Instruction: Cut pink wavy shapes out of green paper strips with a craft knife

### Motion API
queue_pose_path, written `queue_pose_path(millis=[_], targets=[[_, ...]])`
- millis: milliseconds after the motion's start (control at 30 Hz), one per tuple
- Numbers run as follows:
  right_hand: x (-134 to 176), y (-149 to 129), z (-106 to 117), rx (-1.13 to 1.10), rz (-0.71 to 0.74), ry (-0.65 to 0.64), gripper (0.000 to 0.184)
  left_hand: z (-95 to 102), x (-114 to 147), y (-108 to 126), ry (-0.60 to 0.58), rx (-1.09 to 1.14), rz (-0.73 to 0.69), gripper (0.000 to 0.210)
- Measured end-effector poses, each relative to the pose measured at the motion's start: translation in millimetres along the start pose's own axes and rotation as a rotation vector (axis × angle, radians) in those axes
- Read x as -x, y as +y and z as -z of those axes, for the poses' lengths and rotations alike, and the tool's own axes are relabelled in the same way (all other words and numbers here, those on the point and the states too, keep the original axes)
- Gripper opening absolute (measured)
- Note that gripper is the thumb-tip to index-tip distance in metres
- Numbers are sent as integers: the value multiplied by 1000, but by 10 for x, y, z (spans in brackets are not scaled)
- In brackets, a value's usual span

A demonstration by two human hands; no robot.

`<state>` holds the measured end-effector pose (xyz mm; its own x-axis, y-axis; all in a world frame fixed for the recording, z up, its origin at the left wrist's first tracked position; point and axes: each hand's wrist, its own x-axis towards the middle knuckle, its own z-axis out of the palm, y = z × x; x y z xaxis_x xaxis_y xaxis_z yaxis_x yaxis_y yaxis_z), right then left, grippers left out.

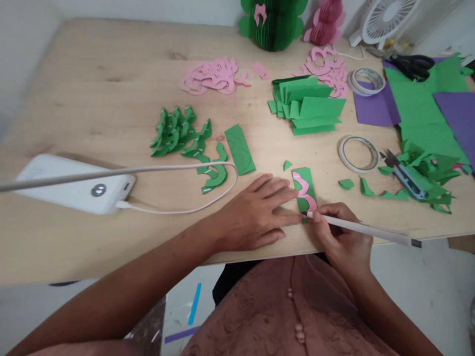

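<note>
My right hand [343, 237] grips a white pen [371, 230], its tip at the lower end of a pink paper cutout [308, 201]. That wavy cutout lies on a small green paper rectangle [306, 174] near the table's front edge. My left hand [260, 215] rests flat with fingers spread, the fingertips reaching the left side of the cutout and the green paper. Farther left lies another green rectangle [240, 149] with curved outlines drawn on it. Beside it are curved green cutouts [218, 173] and a heap of similar green pieces [172, 131].
A white power bank [74, 183] with a cable lies at left. Pink cutouts [211, 76], folded green papers [308, 104], tape rolls [359, 154], a utility knife [408, 180], black scissors [411, 64], a green honeycomb paper figure [276, 29] and a white fan [388, 20] stand or lie around.
</note>
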<state>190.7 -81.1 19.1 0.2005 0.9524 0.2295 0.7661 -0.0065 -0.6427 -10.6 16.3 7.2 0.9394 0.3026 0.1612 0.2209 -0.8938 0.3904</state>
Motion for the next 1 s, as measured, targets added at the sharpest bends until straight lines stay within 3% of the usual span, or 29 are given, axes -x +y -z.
queue_pose_path(millis=[1000], targets=[[13,15,3,80,16,30,17,0,1,3,15,-1,0,41]])
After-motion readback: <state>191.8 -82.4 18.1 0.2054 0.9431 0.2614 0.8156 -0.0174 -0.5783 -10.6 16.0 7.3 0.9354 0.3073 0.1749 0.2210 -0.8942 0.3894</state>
